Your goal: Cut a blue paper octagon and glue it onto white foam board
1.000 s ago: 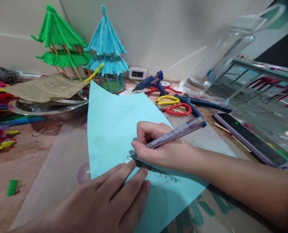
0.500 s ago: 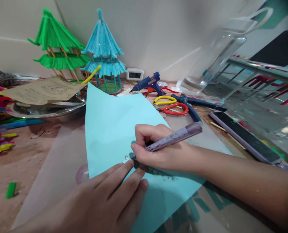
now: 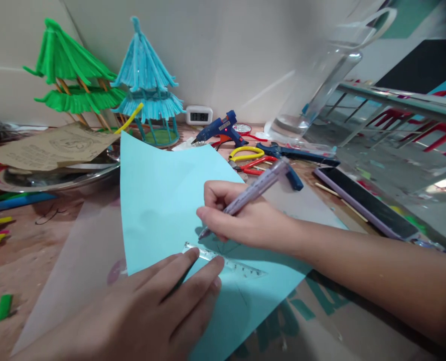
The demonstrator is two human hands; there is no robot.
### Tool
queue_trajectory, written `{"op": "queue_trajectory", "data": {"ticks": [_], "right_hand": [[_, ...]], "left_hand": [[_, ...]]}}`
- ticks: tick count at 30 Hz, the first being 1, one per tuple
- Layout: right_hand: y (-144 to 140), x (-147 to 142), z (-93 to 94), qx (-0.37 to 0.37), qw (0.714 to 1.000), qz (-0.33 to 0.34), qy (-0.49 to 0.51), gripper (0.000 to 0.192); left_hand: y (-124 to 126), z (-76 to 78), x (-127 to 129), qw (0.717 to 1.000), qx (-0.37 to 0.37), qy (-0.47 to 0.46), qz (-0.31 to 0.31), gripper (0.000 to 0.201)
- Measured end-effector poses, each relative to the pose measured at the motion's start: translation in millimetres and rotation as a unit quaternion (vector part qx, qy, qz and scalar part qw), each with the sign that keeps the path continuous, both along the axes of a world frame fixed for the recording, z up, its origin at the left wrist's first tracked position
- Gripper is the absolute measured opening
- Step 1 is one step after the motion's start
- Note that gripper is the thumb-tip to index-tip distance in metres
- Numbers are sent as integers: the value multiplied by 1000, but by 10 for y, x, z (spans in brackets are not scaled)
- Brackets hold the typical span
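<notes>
— Where is the pen (image 3: 251, 190)?
— Clasped in the right hand (image 3: 241, 220), tip on the blue paper (image 3: 162, 200) mid-surface.
— And the left hand (image 3: 162, 306)?
— Flat, fingers spread, pressing the clear ruler (image 3: 238, 264).

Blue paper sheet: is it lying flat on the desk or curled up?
Partly curled. The blue paper sheet lies flat under the left hand and clear ruler, but its far edge lifts off the desk.

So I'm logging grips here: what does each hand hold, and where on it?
The right hand grips a purple pen near its tip; the left hand presses a clear plastic ruler at its left end.
</notes>
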State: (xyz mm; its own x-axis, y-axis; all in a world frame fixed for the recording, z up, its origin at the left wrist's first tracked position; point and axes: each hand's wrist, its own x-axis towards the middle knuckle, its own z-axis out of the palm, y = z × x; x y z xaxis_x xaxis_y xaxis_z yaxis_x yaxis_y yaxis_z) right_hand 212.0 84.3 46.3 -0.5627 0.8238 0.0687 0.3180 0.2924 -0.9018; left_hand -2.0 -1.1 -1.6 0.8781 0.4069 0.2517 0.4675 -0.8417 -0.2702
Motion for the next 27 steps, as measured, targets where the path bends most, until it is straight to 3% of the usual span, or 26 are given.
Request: {"op": "queue_trajectory", "data": {"ticks": [3,8,12,27], "right_hand": [[2,0,-5,-37,999,15,17,22],[-9,-13,-23,56,998,34,-3,33],[-4,-14,-35,82,995,55,-14,34],[-12,10,21,74,991,97,-55,32]], "left_hand": [[43,16,4,999,22,-9,-29,33],[48,-15,-12,998,26,-41,-26,28],[26,-33,-48,998,22,-49,-26,30],[32,-53,-53,999,8,-40,-24,31]]}}
